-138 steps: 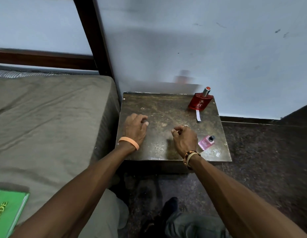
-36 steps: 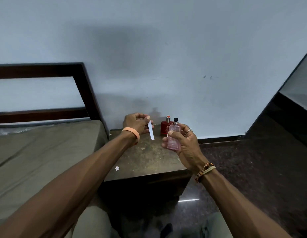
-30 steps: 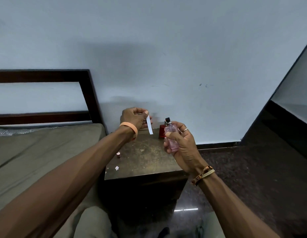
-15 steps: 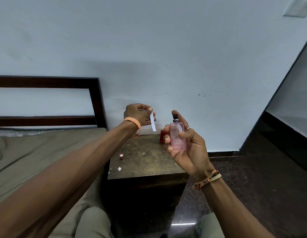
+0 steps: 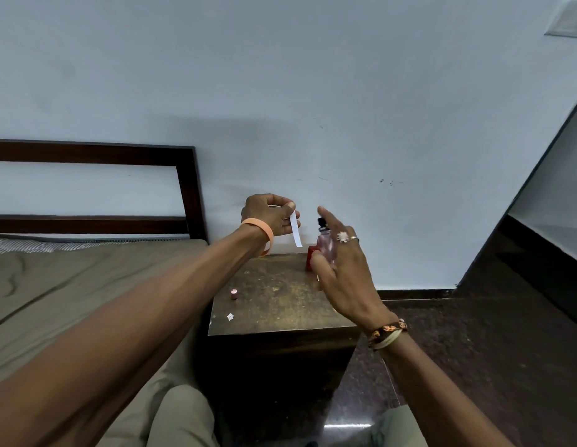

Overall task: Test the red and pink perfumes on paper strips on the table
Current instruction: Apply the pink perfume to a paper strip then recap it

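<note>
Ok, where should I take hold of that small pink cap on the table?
Pinch the pink cap across its round sides, coming straight down from above. It is a tiny cylinder that seems to stand upright near the table's left edge, with nothing touching it.

A white paper strip [image 5: 295, 232] is picked out against a pale blue-grey wall [image 5: 345, 91]. Clear pink is seen in the pink perfume bottle [image 5: 326, 245], capped by a black sprayer [image 5: 322, 222]; behind it, a sliver of solid red is caught from the red perfume bottle [image 5: 309, 258]. The table top [image 5: 274, 295] is mottled in bronze and dark brown. A peach wristband [image 5: 261, 232] is noted, and a brown bracelet [image 5: 389, 330] patterned with orange. The bed cover [image 5: 87, 285] is shown in plain olive-khaki.
</note>
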`<move>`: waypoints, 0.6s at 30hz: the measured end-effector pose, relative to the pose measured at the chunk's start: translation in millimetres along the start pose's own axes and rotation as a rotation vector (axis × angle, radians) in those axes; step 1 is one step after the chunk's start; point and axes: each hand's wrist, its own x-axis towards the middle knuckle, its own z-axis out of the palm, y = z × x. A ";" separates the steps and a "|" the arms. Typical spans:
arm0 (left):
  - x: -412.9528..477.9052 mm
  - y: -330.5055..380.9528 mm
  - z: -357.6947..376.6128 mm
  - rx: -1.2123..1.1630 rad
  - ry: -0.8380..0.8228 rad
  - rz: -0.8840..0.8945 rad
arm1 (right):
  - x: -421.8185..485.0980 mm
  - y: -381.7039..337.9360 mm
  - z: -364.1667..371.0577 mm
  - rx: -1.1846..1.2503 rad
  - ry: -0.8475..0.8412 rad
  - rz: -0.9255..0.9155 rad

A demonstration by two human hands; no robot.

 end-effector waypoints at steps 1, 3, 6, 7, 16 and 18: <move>0.0 -0.5 0.5 -0.001 -0.002 0.001 | 0.6 1.8 3.8 -0.199 0.016 -0.075; 0.4 -1.5 1.7 -0.005 -0.006 0.001 | 2.2 1.0 10.8 -0.317 0.034 -0.138; 1.1 -1.9 3.4 0.019 0.014 0.010 | 10.4 -3.8 18.5 -0.383 0.056 -0.125; 1.0 -1.5 4.3 0.034 0.019 0.017 | 14.6 -5.1 19.7 -0.399 0.055 -0.112; 1.3 -4.7 1.6 0.023 0.012 0.007 | 26.0 1.3 28.1 -0.414 0.042 -0.070; 0.6 -7.3 0.9 0.032 0.010 -0.001 | 29.3 1.5 28.0 -0.433 0.023 -0.053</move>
